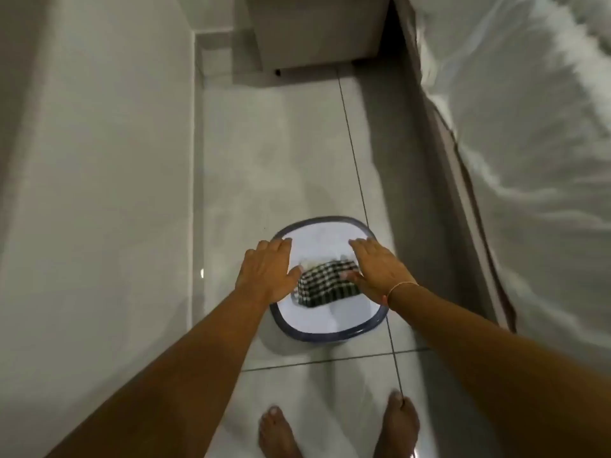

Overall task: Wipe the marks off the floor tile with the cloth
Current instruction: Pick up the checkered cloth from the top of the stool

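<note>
Glossy pale-grey ceramic floor tiles with thin dark grout lines fill the narrow strip between a light wall on the left and a bed draped in white bedding on the right. Nearest the camera, two bare feet stand on the tile, one close to a grout line. Beyond them sits a white, rounded-square basket with a dark blue rim, straddling the lengthwise grout line. Inside it lies the black-and-white checked cloth, bunched into a rough oblong whose long axis runs left to right, slightly raised toward the right. The left hand hovers over the basket's left rim, fingers spread flat and gripping nothing. The right hand, a thin bracelet at its wrist, reaches over the cloth's right end with fingers extended; whether they touch the fabric is unclear. Farther off, a pale cabinet stands at the end of the strip.
</note>
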